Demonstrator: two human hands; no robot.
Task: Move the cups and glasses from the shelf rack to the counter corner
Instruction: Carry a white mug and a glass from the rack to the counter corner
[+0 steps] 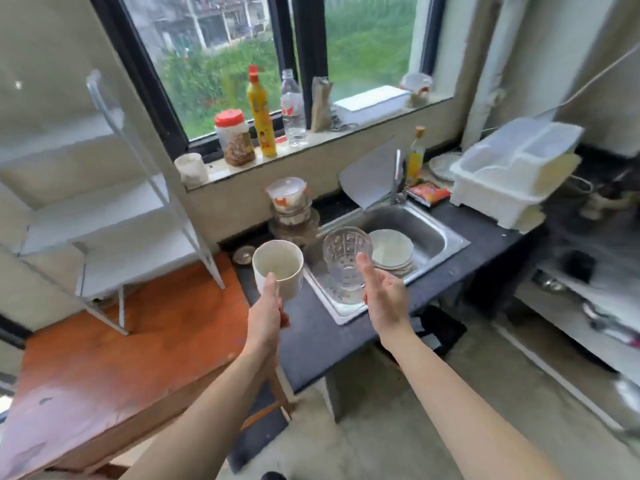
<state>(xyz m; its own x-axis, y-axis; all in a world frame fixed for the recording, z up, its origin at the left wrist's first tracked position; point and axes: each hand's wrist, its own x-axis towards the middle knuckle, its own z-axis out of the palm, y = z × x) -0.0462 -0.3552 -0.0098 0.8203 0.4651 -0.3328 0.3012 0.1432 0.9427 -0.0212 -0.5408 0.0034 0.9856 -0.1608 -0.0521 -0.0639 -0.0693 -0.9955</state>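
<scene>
The left hand (266, 315) is gripping a white mug (278, 268), thumb lying up its near wall by the handle side, and is holding it upright above the dark counter (318, 337), just left of the sink (420, 233). The mug looks empty inside. The right hand (382, 296) is grasping a clear cut-glass tumbler (346, 263) from its right side, thumb pointing up along the glass; the other fingers are hidden behind it. The tumbler is staying upright, held over the near-left corner of the sink. Mug and tumbler are sitting side by side in the air, near each other but apart.

The white shelf rack (114, 244) is standing to the left on an orange-brown wooden table (114, 362), and its visible shelves are showing nothing on them. A stack of pale plates (393, 252) is lying in the sink basin. A pile of bowls and containers (291, 213) is sitting in the counter corner beside the sink's far-left edge. A white dish drainer (509, 174) is resting on the counter right of the tap. Bottles and a red-lidded jar (233, 138) are lining the windowsill.
</scene>
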